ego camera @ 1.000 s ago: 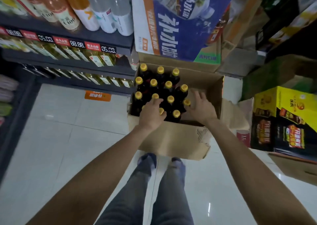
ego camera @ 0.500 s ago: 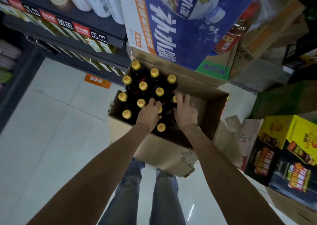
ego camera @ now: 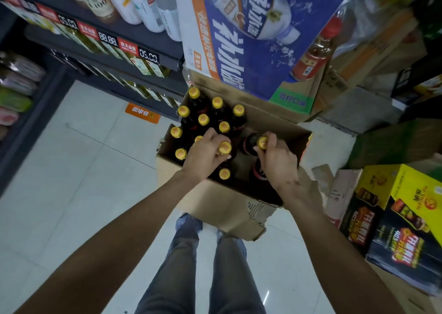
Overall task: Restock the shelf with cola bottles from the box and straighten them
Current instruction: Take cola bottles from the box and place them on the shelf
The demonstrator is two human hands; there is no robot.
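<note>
An open cardboard box stands on the floor in front of me. It holds several dark cola bottles with yellow caps, packed toward its left and far side. My left hand is closed around the neck of one bottle near the box's middle. My right hand grips another bottle by its neck just under the cap and has it tilted and raised at the box's right side. A second dark bottle shows under my right palm.
Dark shelves with drink bottles and price tags run along the upper left. A big blue carton sits behind the box. Yellow and black cartons stand at the right. My legs are on the white tiled floor.
Both hands have closed on bottle necks. The right hand moved from the box's far rim onto a bottle and has lifted and tilted it. The view shifted slightly.
</note>
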